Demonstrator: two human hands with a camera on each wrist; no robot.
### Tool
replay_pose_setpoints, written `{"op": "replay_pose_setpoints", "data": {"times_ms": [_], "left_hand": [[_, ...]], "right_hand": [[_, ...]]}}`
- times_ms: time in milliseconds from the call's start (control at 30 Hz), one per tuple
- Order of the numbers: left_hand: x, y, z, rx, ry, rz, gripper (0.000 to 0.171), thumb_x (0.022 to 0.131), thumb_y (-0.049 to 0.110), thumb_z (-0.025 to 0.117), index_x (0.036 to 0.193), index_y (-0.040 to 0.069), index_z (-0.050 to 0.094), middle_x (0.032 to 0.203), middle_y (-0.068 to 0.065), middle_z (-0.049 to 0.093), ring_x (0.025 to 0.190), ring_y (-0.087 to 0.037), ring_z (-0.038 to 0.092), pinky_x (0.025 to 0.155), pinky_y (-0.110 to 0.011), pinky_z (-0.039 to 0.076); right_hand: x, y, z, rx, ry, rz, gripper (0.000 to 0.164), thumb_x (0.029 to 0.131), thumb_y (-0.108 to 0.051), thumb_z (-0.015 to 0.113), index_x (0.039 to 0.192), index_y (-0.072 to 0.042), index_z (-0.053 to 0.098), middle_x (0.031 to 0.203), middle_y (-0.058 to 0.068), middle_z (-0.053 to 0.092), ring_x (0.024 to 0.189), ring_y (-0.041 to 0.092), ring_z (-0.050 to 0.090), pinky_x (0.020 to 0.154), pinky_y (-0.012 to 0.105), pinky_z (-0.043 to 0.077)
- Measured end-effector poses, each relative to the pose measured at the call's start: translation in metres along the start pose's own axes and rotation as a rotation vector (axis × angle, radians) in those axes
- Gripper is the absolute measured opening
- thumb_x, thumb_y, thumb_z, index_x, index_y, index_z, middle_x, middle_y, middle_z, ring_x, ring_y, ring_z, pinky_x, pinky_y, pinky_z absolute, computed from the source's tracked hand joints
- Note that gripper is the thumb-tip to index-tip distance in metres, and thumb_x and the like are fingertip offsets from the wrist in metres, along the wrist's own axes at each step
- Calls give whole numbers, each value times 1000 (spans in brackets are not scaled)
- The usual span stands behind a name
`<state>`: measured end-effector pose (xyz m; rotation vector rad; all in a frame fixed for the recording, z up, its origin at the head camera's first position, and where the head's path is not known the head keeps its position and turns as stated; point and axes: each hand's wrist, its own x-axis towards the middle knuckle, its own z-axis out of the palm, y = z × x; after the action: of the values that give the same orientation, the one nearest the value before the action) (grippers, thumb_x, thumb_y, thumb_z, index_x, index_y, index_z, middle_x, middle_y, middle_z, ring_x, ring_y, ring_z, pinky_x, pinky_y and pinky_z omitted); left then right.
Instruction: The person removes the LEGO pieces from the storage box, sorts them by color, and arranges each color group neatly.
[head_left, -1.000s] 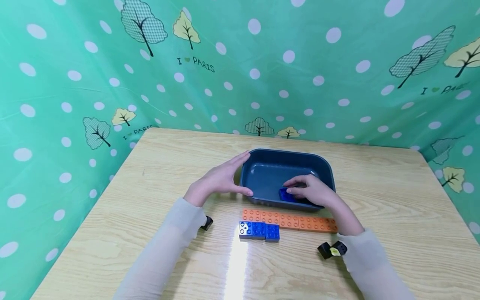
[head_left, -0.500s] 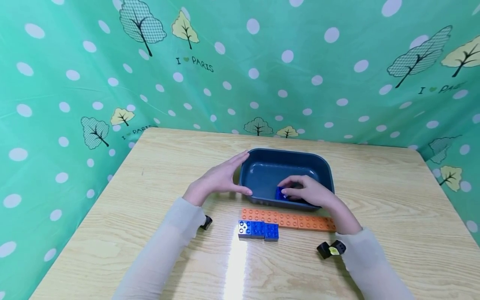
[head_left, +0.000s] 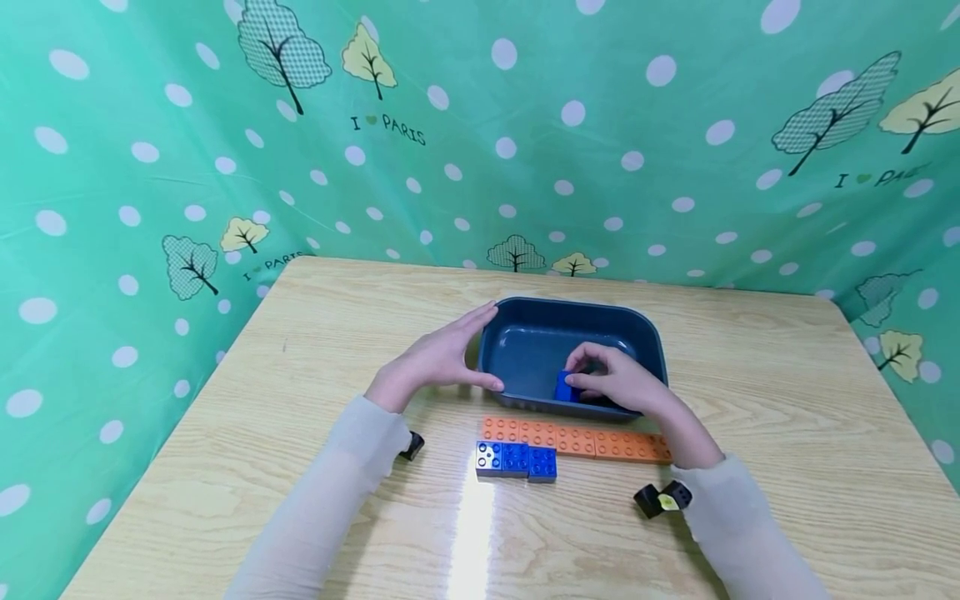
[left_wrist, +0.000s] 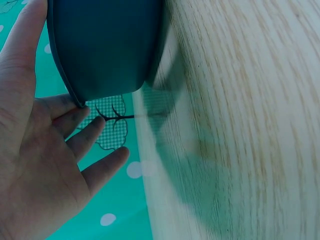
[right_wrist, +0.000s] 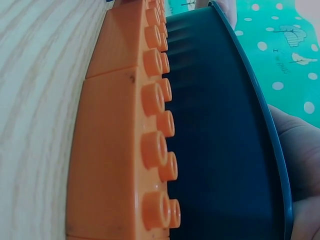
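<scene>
A dark blue-grey plastic bin (head_left: 528,354) sits on the table. My left hand (head_left: 438,357) holds its left end, thumb at the front corner and fingertips at the back corner. Fingertips of the left hand (left_wrist: 45,160) meet the rim in the left wrist view. Inside the bin, my right hand (head_left: 622,382) pinches a blue toy brick (head_left: 562,387) between thumb and fingers, low by the front wall. The brick looks tilted up on its side and is partly covered by the fingers. In the right wrist view, the bin wall hides the brick and most of the right hand (right_wrist: 306,155).
Along the bin's front lies a row of orange studded bricks (head_left: 576,442). Several blue bricks (head_left: 516,458) stand side by side before its left part. A wooden table (head_left: 360,325) carries everything; a green dotted curtain (head_left: 420,200) hangs behind.
The right hand has shifted slightly left inside the bin, and the blue brick has turned from lying flat to standing up between its fingers. The left hand stays at the bin's end.
</scene>
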<state>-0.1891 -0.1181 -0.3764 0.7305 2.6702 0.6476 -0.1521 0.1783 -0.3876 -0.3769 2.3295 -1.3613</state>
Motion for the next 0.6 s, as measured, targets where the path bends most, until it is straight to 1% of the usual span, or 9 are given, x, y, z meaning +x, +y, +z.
{"op": "replay_pose_setpoints", "data": {"times_ms": [67,167,267,367,433,533,600], "left_hand": [[0,0,0,1,-1,0,122,71,65,80,162,26,8,170,8,4,156,-25,17,120,-55,31],[0,0,0,2,-2,-1,122,71,66,79,162,27,8,170,9,3,156,-25,17,120,-55,31],[0,0,0,1,-1,-1,122,71,66,79,162,27,8,170,8,4,156,-26,17,120,-55,32],[0,0,0,1,-1,1,122,71,67,79,162,26,8,170,6,5,156,-26,18,119,-56,32],[0,0,0,1,-2,3,122,71,67,79,162,26,8,170,5,5,156,-26,18,119,-56,32],[0,0,0,0,-4,1,122,71,68,78,162,26,8,170,6,4,156,-26,17,120,-55,31],[0,0,0,-5,-5,-1,122,71,67,78,162,27,8,170,7,4,156,-25,17,120,-55,31]], "right_hand": [[-1,0,0,13,5,4,19,98,-13,62,109,2,59,101,14,60,88,20,62,83,40,63],[-1,-2,-1,36,21,33,23,97,-12,63,113,4,60,99,14,64,86,18,65,84,40,63],[-2,-3,-1,40,31,53,27,96,-13,62,117,5,61,100,14,67,86,16,67,84,38,62],[-2,-1,-1,46,30,59,29,97,-15,61,119,5,62,103,15,68,89,16,67,86,37,62],[-1,-1,-2,54,27,54,32,98,-16,61,122,5,61,109,18,68,93,16,68,87,37,61],[-1,0,-2,73,27,47,38,98,-18,62,128,6,58,119,23,66,99,19,69,89,37,61],[-1,-1,-2,78,29,41,41,98,-18,63,130,6,57,123,25,65,102,20,69,90,36,61]]}}
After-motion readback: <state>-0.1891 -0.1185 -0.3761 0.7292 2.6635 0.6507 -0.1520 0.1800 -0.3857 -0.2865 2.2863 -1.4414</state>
